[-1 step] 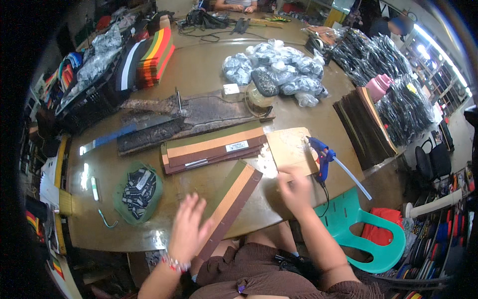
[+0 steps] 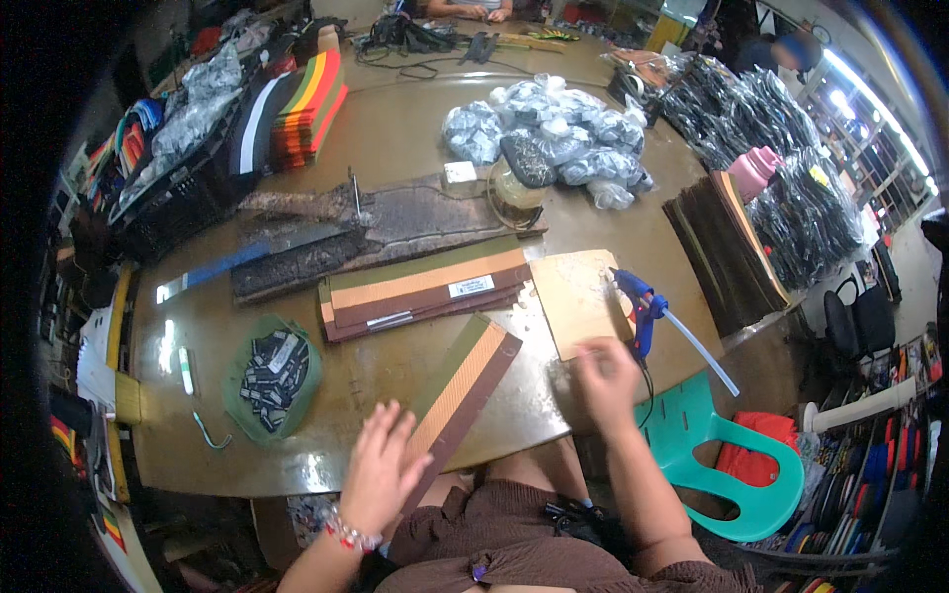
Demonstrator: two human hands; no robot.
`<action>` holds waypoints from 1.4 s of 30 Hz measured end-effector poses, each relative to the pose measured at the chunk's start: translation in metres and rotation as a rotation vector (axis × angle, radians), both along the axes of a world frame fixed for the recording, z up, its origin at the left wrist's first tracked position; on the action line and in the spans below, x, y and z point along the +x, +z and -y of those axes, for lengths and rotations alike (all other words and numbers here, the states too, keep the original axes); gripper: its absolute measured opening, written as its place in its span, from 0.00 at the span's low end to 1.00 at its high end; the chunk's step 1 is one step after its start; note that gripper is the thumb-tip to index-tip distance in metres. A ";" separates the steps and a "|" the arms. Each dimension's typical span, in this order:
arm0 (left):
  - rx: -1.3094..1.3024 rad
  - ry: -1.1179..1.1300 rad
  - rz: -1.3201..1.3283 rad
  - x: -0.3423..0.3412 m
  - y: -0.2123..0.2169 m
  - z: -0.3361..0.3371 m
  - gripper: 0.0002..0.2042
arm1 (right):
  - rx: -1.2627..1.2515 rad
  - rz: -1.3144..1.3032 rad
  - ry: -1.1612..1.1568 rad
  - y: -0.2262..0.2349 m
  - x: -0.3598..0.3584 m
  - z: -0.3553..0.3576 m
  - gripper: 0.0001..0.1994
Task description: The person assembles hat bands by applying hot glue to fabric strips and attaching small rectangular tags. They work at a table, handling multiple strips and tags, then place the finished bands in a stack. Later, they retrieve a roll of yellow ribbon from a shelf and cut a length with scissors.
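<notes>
The left hand [image 2: 381, 472] is lying flat with fingers spread, pressing on the near end of a striped strip [image 2: 457, 400] of olive, tan and dark brown that is running diagonally from the table's [image 2: 415, 138] front edge toward its middle. The hand is not gripping; the palm is simply resting on the strip where it is overhanging the edge.

The right hand [image 2: 605, 381] is hovering over the table just right of the strip, blurred, so whether it is clenched or loose cannot be told; nothing is showing in it. It is sitting near the front corner of a tan board [image 2: 578, 296]. A blue glue gun [image 2: 643, 306] is standing at the board's right edge, with a pale glue stick slanting out behind it.

Beyond the strip's far end, a stack of similar striped strips [image 2: 425, 292] is lying crosswise, touching the board's left side. To the left, a green bowl [image 2: 272, 381] is holding small dark labels. Farther back, long dark rough pieces [image 2: 386, 232] are stretching across the table, and a heap of clear plastic bags [image 2: 554, 133] is sitting behind them. A teal plastic chair [image 2: 736, 465] is standing to the right of the person.
</notes>
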State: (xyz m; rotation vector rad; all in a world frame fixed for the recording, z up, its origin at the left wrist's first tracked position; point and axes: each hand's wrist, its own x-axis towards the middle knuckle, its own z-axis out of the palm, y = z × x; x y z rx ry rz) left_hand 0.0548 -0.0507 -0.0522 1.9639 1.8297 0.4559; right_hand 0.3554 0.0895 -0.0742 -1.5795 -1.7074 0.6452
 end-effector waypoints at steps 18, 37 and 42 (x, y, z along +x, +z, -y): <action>0.343 -0.094 0.057 -0.057 -0.039 -0.018 0.15 | 0.004 1.026 0.004 0.121 0.036 -0.075 0.18; 0.444 -0.013 0.180 -0.057 -0.047 -0.017 0.11 | 0.126 0.489 0.678 0.056 -0.113 0.065 0.25; 0.445 -0.016 0.180 -0.058 -0.049 -0.017 0.11 | 0.162 0.633 0.658 0.067 -0.114 0.065 0.24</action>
